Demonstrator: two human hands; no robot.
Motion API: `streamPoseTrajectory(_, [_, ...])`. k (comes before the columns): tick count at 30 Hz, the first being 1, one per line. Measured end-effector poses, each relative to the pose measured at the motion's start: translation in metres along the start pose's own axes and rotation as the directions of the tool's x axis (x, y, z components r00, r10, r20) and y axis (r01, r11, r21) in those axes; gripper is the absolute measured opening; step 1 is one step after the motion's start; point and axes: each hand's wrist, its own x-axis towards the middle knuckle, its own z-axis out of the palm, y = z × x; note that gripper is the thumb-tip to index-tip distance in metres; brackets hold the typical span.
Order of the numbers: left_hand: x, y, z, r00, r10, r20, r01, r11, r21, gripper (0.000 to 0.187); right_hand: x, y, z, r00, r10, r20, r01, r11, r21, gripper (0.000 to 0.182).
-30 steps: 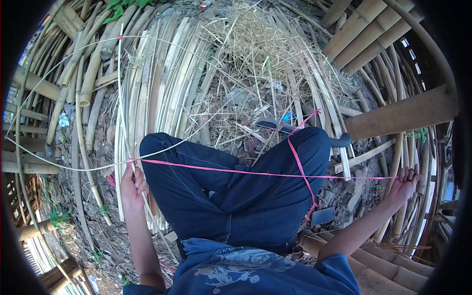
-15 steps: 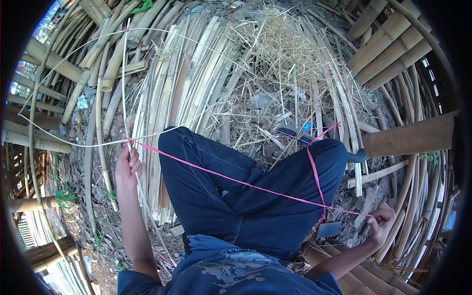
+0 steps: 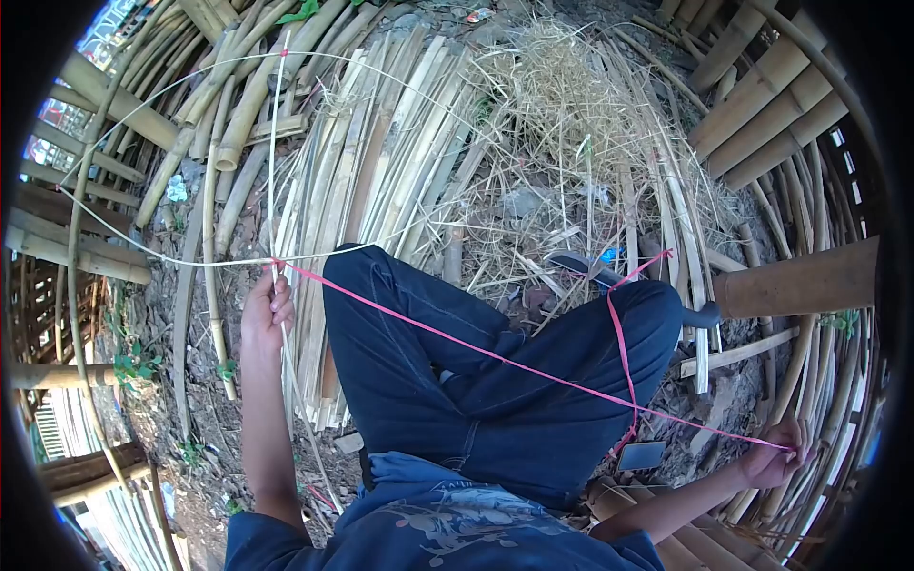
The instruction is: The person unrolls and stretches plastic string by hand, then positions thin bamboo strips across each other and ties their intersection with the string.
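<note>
My left hand is closed around a thin bamboo stick, just below where a thin bent strip crosses it. The strip curves out in a large loop and meets the stick again at a red binding near its top. From the lower crossing a pink string stretches across my lap to my right hand, whose fingers pinch it out to the right. Another length of this pink string lies over my right knee.
Split bamboo slats lie in front of me, beside a heap of shavings. A knife-like tool rests beyond my right knee. A dark flat rectangular object lies by my right thigh. Bamboo poles stand at the right.
My right hand has moved farther out to the right and lower, drawing the pink string along. The whole view has shifted slightly; my left hand keeps its grip on the stick.
</note>
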Motion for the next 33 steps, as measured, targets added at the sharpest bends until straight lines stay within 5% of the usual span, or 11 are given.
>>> streamPoseTrajectory(1, [0.000,-0.002,0.000,1.000,-0.028,-0.012,0.028,1.000,-0.014,0.011,0.006,0.001,0.004,0.988,0.157,0.008,-0.155,0.960,0.234,0.014])
streamPoseTrajectory(2, [-0.001,-0.004,0.000,0.999,-0.036,0.015,0.036,0.999,0.009,0.011,0.011,0.004,0.007,0.986,0.163,0.023,-0.164,0.963,0.214,0.009])
streamPoseTrajectory(6, [-0.014,-0.010,0.007,0.998,-0.046,0.036,0.043,0.996,0.076,0.016,0.021,0.013,0.008,0.998,-0.048,-0.052,0.018,0.883,-0.469,0.020])
streamPoseTrajectory(7, [-0.008,-0.012,0.001,0.997,-0.046,0.059,0.045,0.999,0.027,0.018,0.021,0.019,0.008,0.998,-0.037,-0.053,0.009,0.889,-0.458,0.020])
streamPoseTrajectory(9, [-0.012,-0.016,0.004,0.994,-0.048,0.100,0.046,0.999,0.028,0.018,0.020,0.026,0.013,0.981,-0.184,-0.062,0.038,0.495,-0.868,0.024])
streamPoseTrajectory(13, [-0.022,-0.021,0.015,0.993,-0.041,0.107,0.038,0.999,0.036,0.016,0.007,0.079,0.017,1.000,-0.011,0.011,0.016,0.541,-0.841,0.029])
streamPoseTrajectory(17, [-0.040,-0.028,0.034,0.997,-0.018,0.078,0.013,0.998,0.067,0.017,-0.025,0.193,0.059,0.972,0.234,0.002,-0.104,0.442,-0.891,0.011])
streamPoseTrajectory(19, [-0.050,-0.032,0.043,0.994,-0.026,0.110,0.015,0.995,0.097,0.016,-0.037,0.240,0.080,0.815,0.565,0.130,-0.144,0.414,-0.899,0.007])
streamPoseTrajectory(22, [-0.064,-0.040,0.057,0.993,-0.026,0.112,0.013,0.994,0.109,0.015,-0.057,0.304,0.116,0.634,0.755,0.167,-0.127,0.314,-0.941,0.002])
streamPoseTrajectory(26, [-0.085,-0.048,0.076,0.991,-0.035,0.126,0.017,0.990,0.143,0.016,-0.060,0.375,0.138,0.356,0.692,0.628,0.449,0.463,-0.764,0.008])
streamPoseTrajectory(33, [-0.103,-0.056,0.096,0.990,-0.038,0.134,0.011,0.981,0.196,0.012,-0.072,0.428,0.158,0.073,0.537,0.840,0.762,0.513,-0.394,0.008])
